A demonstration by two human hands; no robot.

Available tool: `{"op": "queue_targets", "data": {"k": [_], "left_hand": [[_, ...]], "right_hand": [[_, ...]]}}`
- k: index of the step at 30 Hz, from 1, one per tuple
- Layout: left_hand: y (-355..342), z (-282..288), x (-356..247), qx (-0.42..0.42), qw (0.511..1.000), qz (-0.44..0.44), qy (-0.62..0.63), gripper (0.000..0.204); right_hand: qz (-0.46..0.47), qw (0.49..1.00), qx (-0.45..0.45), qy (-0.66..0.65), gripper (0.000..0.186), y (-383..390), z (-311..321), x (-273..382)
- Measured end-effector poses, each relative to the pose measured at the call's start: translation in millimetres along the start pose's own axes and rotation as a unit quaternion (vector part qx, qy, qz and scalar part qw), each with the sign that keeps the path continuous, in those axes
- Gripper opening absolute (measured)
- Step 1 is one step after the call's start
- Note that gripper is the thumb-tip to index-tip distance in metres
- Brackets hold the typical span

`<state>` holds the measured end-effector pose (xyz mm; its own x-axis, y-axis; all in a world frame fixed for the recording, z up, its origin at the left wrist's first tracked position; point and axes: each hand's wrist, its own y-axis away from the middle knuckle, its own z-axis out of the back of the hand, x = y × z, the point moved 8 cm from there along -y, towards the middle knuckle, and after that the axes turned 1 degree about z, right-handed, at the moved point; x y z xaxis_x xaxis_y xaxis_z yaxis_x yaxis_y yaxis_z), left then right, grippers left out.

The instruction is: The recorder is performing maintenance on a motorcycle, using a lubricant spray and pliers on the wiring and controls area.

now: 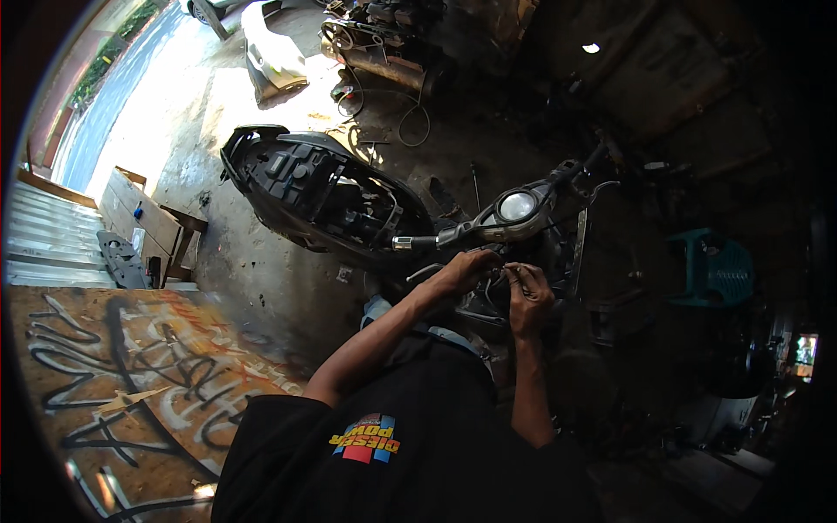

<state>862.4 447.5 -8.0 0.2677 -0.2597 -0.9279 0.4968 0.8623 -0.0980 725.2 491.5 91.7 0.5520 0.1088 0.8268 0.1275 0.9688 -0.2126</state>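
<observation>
A dark scooter with its seat off stands in front of me, its underseat frame and parts exposed. My left hand is closed in a pinch just below the handlebar, near the left grip. Close beside it, my right hand has its fingers curled in, and the two hands' fingertips nearly meet. Whatever lies between them is too small and dark to name. Above the hands sits the round instrument dial, bright with reflected light.
A teal plastic chair stands to the right in shadow. On my left is a painted wooden board, with a grey plastic panel farther off. A silver body panel and a machine with a tank and hose are at the far side.
</observation>
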Motion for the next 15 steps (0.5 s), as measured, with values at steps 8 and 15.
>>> {"op": "queue_targets", "data": {"k": [8,15], "left_hand": [[-0.6,-7.9,7.5,0.015,1.000,0.025,-0.005,0.033],[-2.7,-3.4,6.7,-0.027,0.999,-0.031,-0.021,0.033]], "right_hand": [[0.004,1.000,-0.013,0.010,0.010,7.3,-6.1,-5.0],[-0.033,0.999,-0.015,-0.018,0.012,12.2,-14.4,-35.3]]}}
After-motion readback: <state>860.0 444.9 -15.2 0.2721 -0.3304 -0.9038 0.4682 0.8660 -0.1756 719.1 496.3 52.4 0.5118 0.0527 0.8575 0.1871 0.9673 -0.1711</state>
